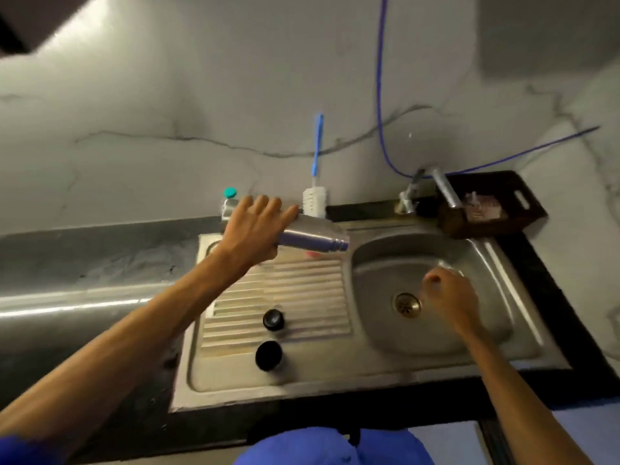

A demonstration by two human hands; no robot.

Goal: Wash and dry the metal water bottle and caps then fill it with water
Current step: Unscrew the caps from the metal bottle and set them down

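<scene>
My left hand (256, 226) grips the metal water bottle (315, 237) around its body and holds it on its side above the back of the drainboard, its open neck pointing right toward the basin. Two black caps lie on the ribbed drainboard: a smaller one (273, 319) and a larger one (268, 355) nearer to me. My right hand (448, 297) hovers over the sink basin (379, 263) just right of the drain (407, 305), fingers curled in a loose fist; the frame is blurred and nothing shows in it.
A bottle brush with a blue handle (315, 193) stands against the wall behind the sink. The tap (443, 189) reaches over the basin's back edge. A dark tray (523, 203) sits at the back right. A teal-capped container (229, 199) stands behind my left hand.
</scene>
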